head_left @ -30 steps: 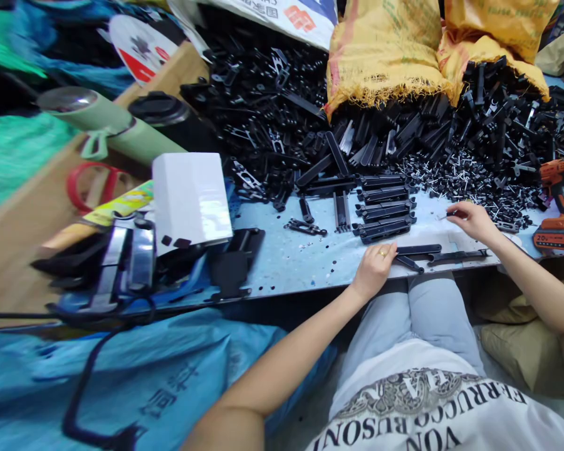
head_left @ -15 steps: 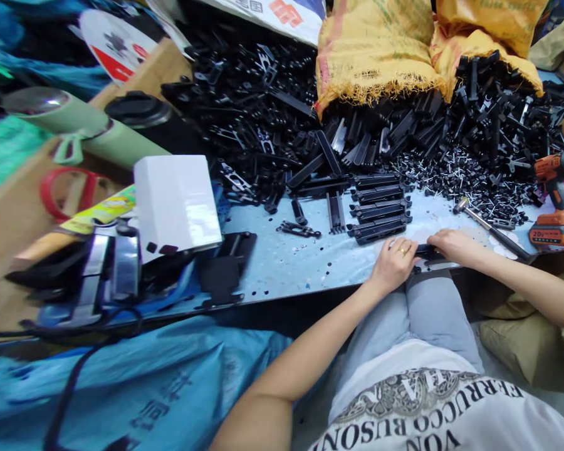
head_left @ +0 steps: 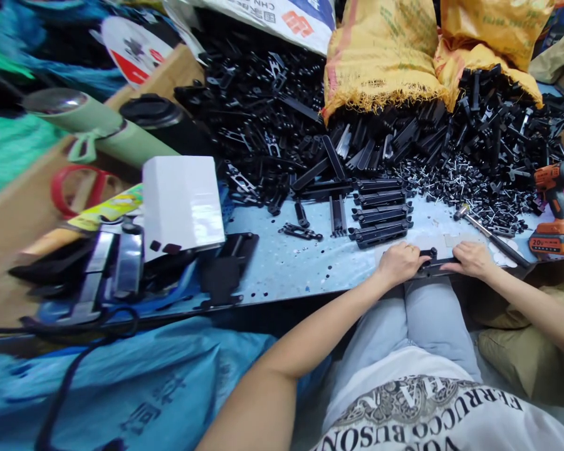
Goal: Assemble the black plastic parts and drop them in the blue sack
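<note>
At the table's front edge lies a long narrow black part [head_left: 435, 264], held at both ends. My left hand [head_left: 399, 263] is closed on its left end, the thumb pointing inward along it. On the other end, my right hand [head_left: 471, 258] has its fingers curled and its thumb pressed against the part. A small raised black piece shows between the hands. Just beyond my left hand, several similar black assemblies [head_left: 380, 216] lie in a neat stack of rows. A hammer [head_left: 491, 234] with a dark handle rests beyond my right hand.
Loose black parts [head_left: 263, 119] are heaped at the back, beside a pile of small pins [head_left: 451, 178]. Yellow sacks [head_left: 380, 62] stand behind them. An orange cordless drill [head_left: 557, 207] is at the right. A white box [head_left: 183, 203] and a green tumbler [head_left: 94, 125] are at the left.
My hands have moved apart, the right one shifting rightward, and more of the black part shows between them. The view has shifted slightly.
</note>
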The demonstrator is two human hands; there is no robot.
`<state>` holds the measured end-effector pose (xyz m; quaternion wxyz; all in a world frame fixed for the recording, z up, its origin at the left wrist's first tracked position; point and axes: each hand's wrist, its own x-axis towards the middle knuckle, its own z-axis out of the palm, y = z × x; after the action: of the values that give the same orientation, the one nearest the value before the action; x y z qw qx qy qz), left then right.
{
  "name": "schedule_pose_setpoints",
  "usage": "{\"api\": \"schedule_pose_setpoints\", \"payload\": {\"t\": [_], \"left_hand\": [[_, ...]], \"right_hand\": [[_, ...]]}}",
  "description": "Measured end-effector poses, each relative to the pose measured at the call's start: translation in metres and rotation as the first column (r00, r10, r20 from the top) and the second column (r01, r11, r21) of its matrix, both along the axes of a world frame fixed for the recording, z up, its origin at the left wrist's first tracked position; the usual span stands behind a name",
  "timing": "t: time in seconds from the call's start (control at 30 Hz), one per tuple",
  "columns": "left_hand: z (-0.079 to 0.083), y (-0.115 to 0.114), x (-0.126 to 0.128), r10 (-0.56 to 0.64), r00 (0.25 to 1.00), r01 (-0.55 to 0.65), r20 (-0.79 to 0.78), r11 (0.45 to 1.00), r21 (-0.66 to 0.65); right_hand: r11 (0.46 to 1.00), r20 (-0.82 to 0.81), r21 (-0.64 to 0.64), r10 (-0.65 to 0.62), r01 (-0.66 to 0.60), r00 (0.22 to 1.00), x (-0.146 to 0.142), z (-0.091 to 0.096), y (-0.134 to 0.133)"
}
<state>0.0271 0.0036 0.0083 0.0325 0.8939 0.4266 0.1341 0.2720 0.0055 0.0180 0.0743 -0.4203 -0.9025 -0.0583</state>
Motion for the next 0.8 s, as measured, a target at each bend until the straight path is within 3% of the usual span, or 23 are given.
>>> {"api": "schedule_pose_setpoints", "payload": {"t": [0.07,0.13,0.2,0.27,0.3,0.33,0.4,0.47,0.53,0.63,0.7,0.8], "left_hand": [[0.018,-0.01,-0.013,-0.072,0.986,0.071,0.15,0.997,0.013],[0.042,-0.031,-0.026,-0.199,0.914,0.203,0.353,0.979,0.028],[0.065,-0.057,-0.034,-0.309,0.772,0.364,0.555,0.931,0.011],[0.082,-0.081,-0.033,-0.316,0.617,0.468,0.721,0.883,-0.014],[0.087,-0.091,-0.028,-0.29,0.55,0.479,0.783,0.878,-0.011],[0.089,-0.098,-0.023,-0.249,0.489,0.445,0.836,0.896,0.007],[0.084,-0.107,-0.009,-0.182,0.386,0.293,0.905,0.954,0.067],[0.072,-0.107,0.003,-0.181,0.357,0.13,0.916,0.981,0.143],[0.055,-0.099,0.008,-0.224,0.448,0.037,0.866,0.972,0.232],[0.024,-0.075,-0.005,-0.194,0.683,-0.077,0.704,0.94,0.334],[0.005,-0.054,-0.024,-0.113,0.822,-0.122,0.558,0.922,0.366],[-0.014,-0.026,-0.046,0.13,0.94,-0.222,0.314,0.935,0.277]], "right_hand": [[0.981,-0.107,-0.023,0.187,-0.19,0.977,-0.005,0.024,-0.008],[0.899,-0.285,-0.095,0.386,-0.427,0.877,-0.015,0.054,-0.023],[0.754,-0.509,-0.166,0.486,-0.636,0.71,-0.031,0.077,-0.042],[0.609,-0.736,-0.134,0.467,-0.782,0.49,-0.053,0.086,-0.06],[0.584,-0.83,-0.068,0.417,-0.809,0.371,-0.066,0.083,-0.067],[0.617,-0.905,0.011,0.341,-0.787,0.255,-0.08,0.076,-0.074],[0.8,-0.985,0.096,0.161,-0.592,0.058,-0.108,0.053,-0.081],[0.951,-0.999,0.014,-0.003,-0.31,-0.055,-0.132,0.024,-0.079],[0.987,-0.993,-0.102,-0.108,-0.121,-0.043,-0.146,-0.001,-0.068],[0.984,-0.962,-0.174,-0.178,0.037,0.207,-0.133,-0.018,-0.039],[0.971,-0.895,-0.142,-0.208,0.192,0.395,-0.096,-0.013,-0.016],[0.859,-0.797,0.017,-0.297,0.511,0.526,-0.01,0.013,0.011]]}}
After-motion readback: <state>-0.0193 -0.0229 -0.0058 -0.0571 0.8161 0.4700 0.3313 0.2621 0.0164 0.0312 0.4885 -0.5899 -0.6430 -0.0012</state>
